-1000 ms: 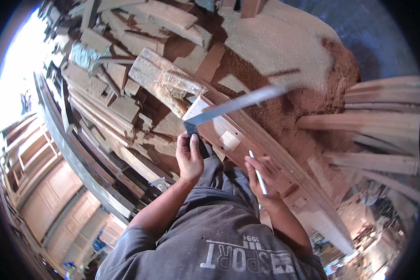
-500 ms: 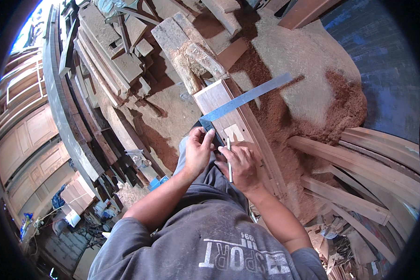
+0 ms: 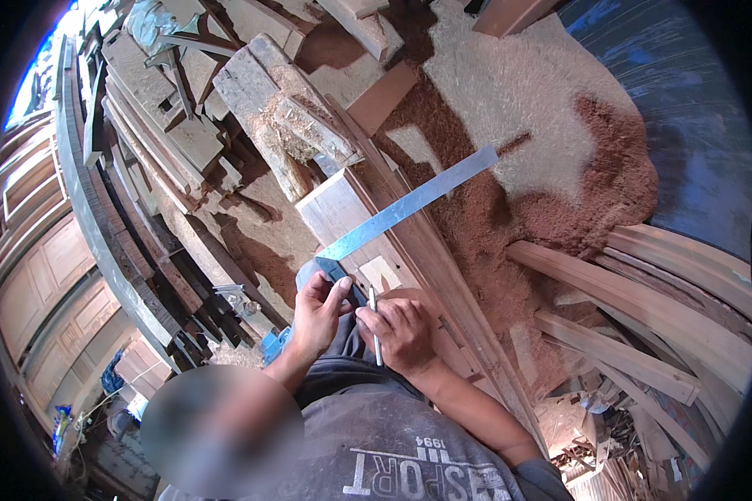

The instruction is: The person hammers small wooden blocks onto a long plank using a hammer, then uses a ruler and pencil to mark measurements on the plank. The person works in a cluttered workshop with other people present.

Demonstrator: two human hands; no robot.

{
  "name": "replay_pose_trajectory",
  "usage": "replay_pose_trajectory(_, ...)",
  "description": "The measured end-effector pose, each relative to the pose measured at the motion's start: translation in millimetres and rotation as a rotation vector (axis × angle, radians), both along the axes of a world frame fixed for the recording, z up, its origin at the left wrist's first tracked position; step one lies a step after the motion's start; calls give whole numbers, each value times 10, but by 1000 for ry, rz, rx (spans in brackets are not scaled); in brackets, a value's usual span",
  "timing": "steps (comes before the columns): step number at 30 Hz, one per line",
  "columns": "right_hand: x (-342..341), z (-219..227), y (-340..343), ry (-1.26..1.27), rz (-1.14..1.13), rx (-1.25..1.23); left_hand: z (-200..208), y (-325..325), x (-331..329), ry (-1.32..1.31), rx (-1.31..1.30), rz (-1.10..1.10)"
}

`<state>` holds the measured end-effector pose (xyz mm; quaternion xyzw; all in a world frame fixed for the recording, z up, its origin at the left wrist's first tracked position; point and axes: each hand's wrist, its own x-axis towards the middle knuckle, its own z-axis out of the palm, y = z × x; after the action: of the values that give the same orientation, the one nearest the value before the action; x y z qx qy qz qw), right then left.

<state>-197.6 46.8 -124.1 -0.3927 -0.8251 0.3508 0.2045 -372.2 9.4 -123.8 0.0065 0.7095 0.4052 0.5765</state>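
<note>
A try square with a metal blade [image 3: 418, 199] and a dark bluish stock lies across a wooden workpiece [image 3: 332, 209]. My left hand [image 3: 313, 316] grips the stock against the workpiece's near-left edge, thumb on top. The blade reaches past the far edge toward the upper right. Between the fingers of my right hand [image 3: 403, 336] is a slim pale pencil [image 3: 378, 349], its upper end near the stock and beside a pale rectangular patch [image 3: 382, 274] in the wood. That hand rests by the workpiece. A blurred oval hides part of my left forearm.
Rough timber with shavings [image 3: 263, 125] lies beyond the workpiece's far end. Stacked boards [image 3: 154, 125] fill the left side. Reddish sawdust [image 3: 476, 217] covers ground on the right, where long planks [image 3: 610, 292] lie. A dark panel [image 3: 685, 125] borders the upper right.
The view has shifted, so the workpiece, square and both hands appear lower and farther left. Both hands keep their holds, and the square stays across the wood at about the same place.
</note>
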Motion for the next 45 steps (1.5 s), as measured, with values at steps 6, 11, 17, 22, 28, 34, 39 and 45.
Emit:
replay_pose_trajectory(6, 86, -53, -40, -12, 58, -52, 0, 4, 30, -1, 0, 35)
replay_pose_trajectory(11, 70, -35, -14, -1, 55, -73, 12, 28, 38, 13, -19, 35)
replay_pose_trajectory(17, 57, -18, -11, -18, 43, -76, -9, 18, 29, 11, -15, 54)
replay_pose_trajectory(22, 40, -26, -19, -11, 25, -69, -15, 24, 29, 79, -29, 24)
replay_pose_trajectory(28, 36, -41, -20, -6, 23, -82, -10, 45, 12, 103, -46, -12)
replay_pose_trajectory(34, 34, -53, -29, 6, 12, -81, 12, 59, 4, 108, -49, -21)
replay_pose_trajectory(39, 33, -53, -10, 9, 0, -73, 16, 102, 24, 116, -46, -6)
replay_pose_trajectory(45, 2, 5, 52, 63, -33, -88, -32, 57, -3, 102, -12, -11)
